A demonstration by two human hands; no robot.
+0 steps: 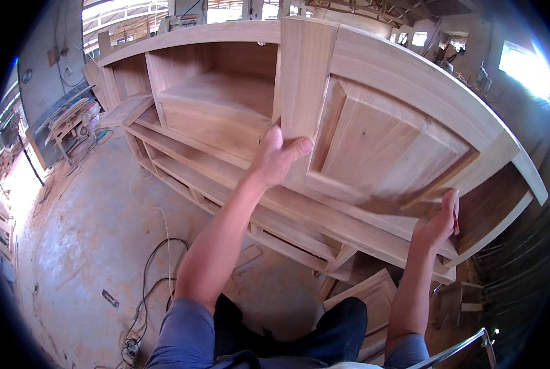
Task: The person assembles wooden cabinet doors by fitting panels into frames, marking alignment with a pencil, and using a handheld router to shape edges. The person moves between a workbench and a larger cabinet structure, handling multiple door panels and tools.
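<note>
1. The left hand (pixel 278 154) grips the left edge of the panelled wooden door (pixel 388 135), thumb laid across the front of the upright, fingers curled around the edge and mostly hidden.
2. The right hand (pixel 436 221) is partly closed at the door's near right corner, thumb raised; its fingers are largely hidden, so how firmly they press cannot be told.
3. The door is at the right part of the long wooden cabinet (pixel 207 126), tilted, its far left corner overlapping the cabinet's far top edge.
4. The door is pale, bare-looking wood with a wide frame, a raised centre with bevelled borders and a small dark knot.
5. Another panelled wooden piece (pixel 373 301) lies near, right of the person's knees; a dark cable (pixel 145 289) loops on the floor (pixel 90 234) at left.
</note>
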